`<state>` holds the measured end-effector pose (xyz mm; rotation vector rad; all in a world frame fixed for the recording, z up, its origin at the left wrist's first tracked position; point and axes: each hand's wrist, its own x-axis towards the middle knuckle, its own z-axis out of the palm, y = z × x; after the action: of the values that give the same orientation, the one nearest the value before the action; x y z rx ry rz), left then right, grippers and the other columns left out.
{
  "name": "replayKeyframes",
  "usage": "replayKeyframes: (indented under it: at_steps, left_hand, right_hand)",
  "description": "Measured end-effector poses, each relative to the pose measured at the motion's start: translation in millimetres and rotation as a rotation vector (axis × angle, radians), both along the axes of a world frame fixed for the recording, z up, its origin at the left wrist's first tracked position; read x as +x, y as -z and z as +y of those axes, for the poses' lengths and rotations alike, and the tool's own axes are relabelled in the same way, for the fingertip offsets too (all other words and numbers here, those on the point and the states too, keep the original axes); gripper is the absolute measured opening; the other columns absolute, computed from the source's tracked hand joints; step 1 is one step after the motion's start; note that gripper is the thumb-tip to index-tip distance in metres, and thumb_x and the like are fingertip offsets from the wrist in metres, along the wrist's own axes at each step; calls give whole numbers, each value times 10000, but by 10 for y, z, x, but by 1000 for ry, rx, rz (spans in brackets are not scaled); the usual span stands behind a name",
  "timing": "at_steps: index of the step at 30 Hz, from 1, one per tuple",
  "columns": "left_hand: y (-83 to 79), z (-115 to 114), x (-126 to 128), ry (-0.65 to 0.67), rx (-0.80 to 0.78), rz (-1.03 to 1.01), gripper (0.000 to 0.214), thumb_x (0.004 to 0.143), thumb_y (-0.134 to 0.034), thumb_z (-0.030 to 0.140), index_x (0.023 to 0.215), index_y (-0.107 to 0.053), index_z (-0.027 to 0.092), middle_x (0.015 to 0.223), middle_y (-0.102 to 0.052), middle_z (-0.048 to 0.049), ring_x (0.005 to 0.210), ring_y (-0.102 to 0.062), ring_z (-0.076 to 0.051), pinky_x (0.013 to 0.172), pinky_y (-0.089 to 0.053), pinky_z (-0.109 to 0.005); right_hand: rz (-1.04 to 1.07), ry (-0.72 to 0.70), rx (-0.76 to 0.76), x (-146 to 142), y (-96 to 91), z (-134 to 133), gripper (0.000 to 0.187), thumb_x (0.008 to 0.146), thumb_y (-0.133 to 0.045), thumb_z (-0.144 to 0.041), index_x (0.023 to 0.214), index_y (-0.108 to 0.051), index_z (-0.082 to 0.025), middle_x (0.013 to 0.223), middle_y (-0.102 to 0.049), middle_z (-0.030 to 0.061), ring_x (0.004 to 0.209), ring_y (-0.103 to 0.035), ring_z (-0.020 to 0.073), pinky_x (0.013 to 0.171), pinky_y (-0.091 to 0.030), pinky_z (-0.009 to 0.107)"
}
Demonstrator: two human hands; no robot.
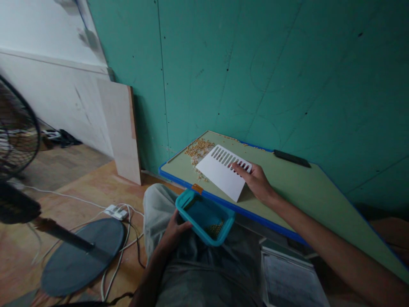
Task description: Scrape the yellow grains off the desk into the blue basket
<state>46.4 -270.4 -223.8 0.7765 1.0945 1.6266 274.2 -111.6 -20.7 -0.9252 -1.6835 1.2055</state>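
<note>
My left hand point(175, 230) grips the near left side of a teal plastic container point(206, 230), held tilted over my lap just below the table edge. Small greenish grains point(214, 229) lie in its lower right corner. My right hand point(257, 181) is closed on the slotted end of a white plastic scraper point(222, 175), thumb on top. The scraper is slanted over the table, its plain edge toward the near side. Beyond it, a heap of yellowish beans point(200, 148) spreads over the far left corner, with paler pieces point(200, 174) trailing nearer.
The table point(297, 187) has a blue rim and stands against a green wall point(217, 64). A dark bar point(291, 158) lies along its back edge. To the left are a fan base point(83, 256), a power strip point(115, 212) with cords, and a leaning board point(119, 128).
</note>
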Motion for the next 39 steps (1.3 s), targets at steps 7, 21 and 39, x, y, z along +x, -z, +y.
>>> replayKeyframes:
  at_steps: [7, 21, 39]
  left_hand:
    - [-22, -16, 4, 22, 6, -17, 862, 646, -971, 410, 1419, -670, 174, 1392, -759, -171, 1302, -679, -438, 1108, -534, -538]
    - [37, -9, -6, 26, 15, -13, 866, 679, -965, 404, 1454, -649, 179, 1402, -757, -168, 1321, -673, -431, 1130, -521, -541]
    - [82, -3, -15, 19, 24, -6, 834, 692, -959, 389, 1442, -652, 193, 1449, -733, -159, 1363, -650, -429, 1138, -520, -530]
  right_hand:
    - [-12, 4, 5, -7, 10, -15, 512, 775, -847, -674, 841, -743, -177, 786, -734, 46, 671, -616, 172, 597, -420, 283]
    - [-8, -31, -28, 1, 32, -19, 518, 774, -854, -680, 850, -759, -177, 784, -742, 44, 670, -627, 175, 593, -437, 279]
    - [-52, -49, 13, 23, -4, -37, 525, 805, -823, -696, 846, -759, -176, 798, -748, 55, 678, -626, 187, 606, -443, 288]
